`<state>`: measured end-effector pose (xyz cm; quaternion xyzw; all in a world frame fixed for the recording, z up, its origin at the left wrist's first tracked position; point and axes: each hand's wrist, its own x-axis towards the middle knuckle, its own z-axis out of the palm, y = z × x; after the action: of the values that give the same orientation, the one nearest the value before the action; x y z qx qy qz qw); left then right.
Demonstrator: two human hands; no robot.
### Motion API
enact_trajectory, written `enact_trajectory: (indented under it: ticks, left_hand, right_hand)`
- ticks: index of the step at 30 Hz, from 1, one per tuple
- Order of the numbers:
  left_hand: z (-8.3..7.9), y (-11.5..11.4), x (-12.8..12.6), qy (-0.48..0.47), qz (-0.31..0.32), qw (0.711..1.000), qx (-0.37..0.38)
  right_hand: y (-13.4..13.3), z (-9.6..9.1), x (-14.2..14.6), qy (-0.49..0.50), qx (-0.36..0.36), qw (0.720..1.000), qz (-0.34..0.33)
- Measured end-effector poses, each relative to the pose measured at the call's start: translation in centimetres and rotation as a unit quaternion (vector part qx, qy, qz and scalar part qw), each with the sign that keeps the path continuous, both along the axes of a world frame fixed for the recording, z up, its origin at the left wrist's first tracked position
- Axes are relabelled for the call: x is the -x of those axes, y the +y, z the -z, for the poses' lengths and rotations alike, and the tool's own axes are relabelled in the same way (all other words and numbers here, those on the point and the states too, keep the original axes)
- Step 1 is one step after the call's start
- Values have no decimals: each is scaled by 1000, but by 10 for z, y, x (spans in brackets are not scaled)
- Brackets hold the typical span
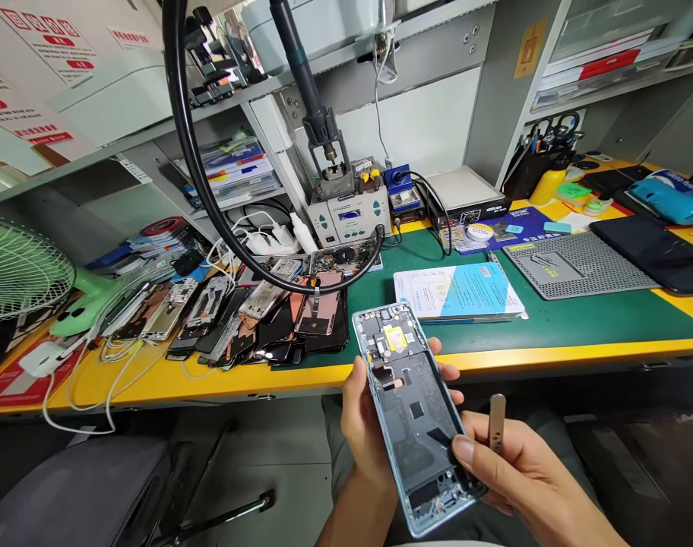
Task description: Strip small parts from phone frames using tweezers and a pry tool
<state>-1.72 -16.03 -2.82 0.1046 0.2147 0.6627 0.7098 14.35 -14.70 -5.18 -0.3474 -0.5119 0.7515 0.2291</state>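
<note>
An opened phone (412,410), its light blue frame and dark inside showing, lies tilted above my lap. My left hand (361,418) is closed around it from below, thumb along the left edge and fingertips past the right edge. At the lower right edge, my right hand (511,463) has its thumb pressed on the phone by a black strip. Between its fingers stands a flat metal tool (497,422) with a rounded end and small holes; its other end is hidden. A yellow-edged label (396,339) sits near the phone's top.
A yellow-edged bench with a green mat (552,327) lies ahead. On it are a blue-and-white book (460,291), a pile of phone parts (272,319), a soldering station (349,216) and a perforated plate (574,266). A black hose (195,159) arches over the left; a green fan (24,266) stands beyond.
</note>
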Motion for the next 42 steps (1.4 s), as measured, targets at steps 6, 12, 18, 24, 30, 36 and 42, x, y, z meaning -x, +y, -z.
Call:
enact_trajectory:
  ticks: [6, 12, 18, 24, 30, 36, 42]
  left_hand:
    - [1, -6, 3, 19, -9, 998, -62]
    - [5, -5, 0, -5, -16, 997, -82]
    - [4, -6, -6, 0, -32, 999, -35]
    - [-15, -6, -9, 134, -109, 984, 46]
    - [-22, -8, -11, 204, -129, 970, 32]
    - [-24, -11, -10, 234, -125, 963, 53]
    - [-28, -13, -7, 260, -106, 958, 55]
  right_hand:
    - [-8, 1, 2, -16, -42, 999, -4]
    - [-11, 0, 3, -41, -10, 999, 11]
    - [-6, -2, 3, 22, 103, 994, 28]
    - [8, 13, 2, 153, 251, 955, 25]
    - [9, 38, 1, 212, 285, 934, 40]
    - [9, 44, 2, 217, 283, 933, 38]
    - [9, 42, 4, 211, 278, 936, 47]
